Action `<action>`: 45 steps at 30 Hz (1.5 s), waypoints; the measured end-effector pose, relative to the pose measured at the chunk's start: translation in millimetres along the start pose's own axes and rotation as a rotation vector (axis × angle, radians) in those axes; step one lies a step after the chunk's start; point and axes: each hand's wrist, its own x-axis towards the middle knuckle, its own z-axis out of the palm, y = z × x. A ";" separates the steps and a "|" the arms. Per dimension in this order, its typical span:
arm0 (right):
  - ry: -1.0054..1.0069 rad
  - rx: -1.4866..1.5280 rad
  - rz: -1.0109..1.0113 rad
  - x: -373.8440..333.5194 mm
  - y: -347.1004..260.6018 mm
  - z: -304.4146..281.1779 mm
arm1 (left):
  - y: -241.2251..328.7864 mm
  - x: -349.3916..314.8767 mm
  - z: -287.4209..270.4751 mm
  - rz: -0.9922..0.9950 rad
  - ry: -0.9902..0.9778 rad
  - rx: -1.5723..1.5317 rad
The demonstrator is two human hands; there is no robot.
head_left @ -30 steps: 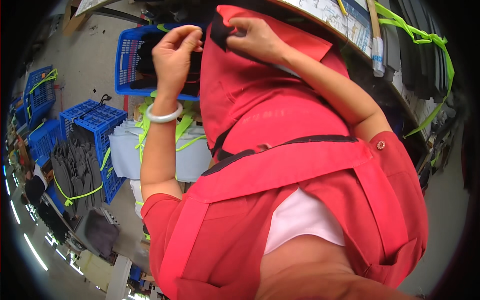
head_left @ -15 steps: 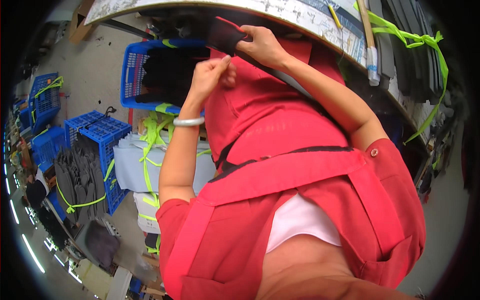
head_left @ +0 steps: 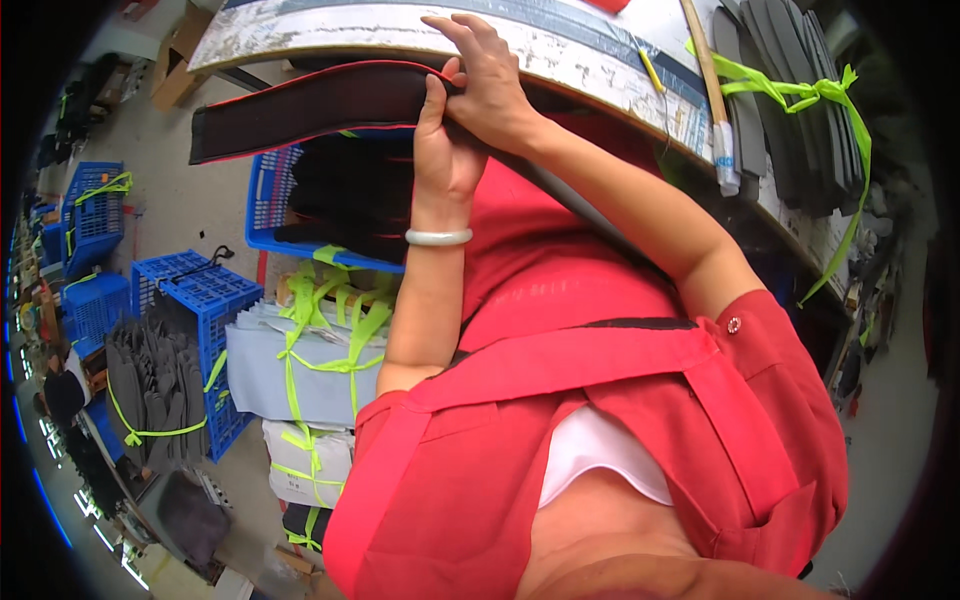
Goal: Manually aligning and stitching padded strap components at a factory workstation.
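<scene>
A long black padded strip with red edging (head_left: 300, 105) stretches left from the front edge of the worktable (head_left: 600, 55). My left hand (head_left: 445, 150), with a white bangle on the wrist, grips the strip's right end from below. Pressing on that same end from above, against the table edge, is my right hand (head_left: 490, 75). The two hands touch each other. The strip's far left end hangs free in the air. My red apron fills the lower part of the view.
A blue crate (head_left: 265, 205) of black pieces stands on the floor under the strip. Grey and white bundles tied with neon green straps (head_left: 320, 350) lie beside more blue crates (head_left: 205, 300). On the table right lie stacked grey pieces (head_left: 790, 130) and a stick (head_left: 705, 65).
Both hands have risen from my chest to the table edge. The black strip, small and bunched between the fingers before, now extends long to the left.
</scene>
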 end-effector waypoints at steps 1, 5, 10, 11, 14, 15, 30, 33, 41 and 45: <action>-0.011 -0.017 0.042 -2.8 10.0 7.5 | -4.5 -1.2 -12.6 -0.013 -0.003 -0.011; 0.055 -0.080 0.085 -35.3 30.3 17.1 | -0.3 1.7 -28.6 -0.131 0.098 -0.079; -0.136 -0.193 0.169 -34.1 38.9 32.6 | -18.1 20.4 -66.4 -0.167 0.242 -0.072; -0.159 -0.225 0.138 -35.6 47.3 26.5 | -21.6 21.3 -59.1 -0.201 0.227 -0.085; -0.279 -0.213 0.096 -55.7 34.8 7.0 | -15.0 11.6 -72.9 -0.169 0.264 0.008; -0.329 -0.163 0.006 -61.3 17.4 -6.1 | -3.0 10.2 -90.1 -0.129 0.309 -0.030; -0.920 -0.142 0.143 -64.3 36.2 8.6 | -11.7 29.4 -130.9 -0.193 0.022 -0.199; -1.005 -0.082 0.252 -67.3 39.3 -7.6 | -15.8 22.5 -90.4 -0.213 0.267 -0.155; -1.137 -0.197 0.236 -58.4 52.1 15.6 | -13.6 40.4 -99.0 -0.112 0.285 0.306; -0.851 0.015 0.237 -90.8 25.2 -21.1 | -8.2 22.2 -110.8 -0.139 0.240 -0.189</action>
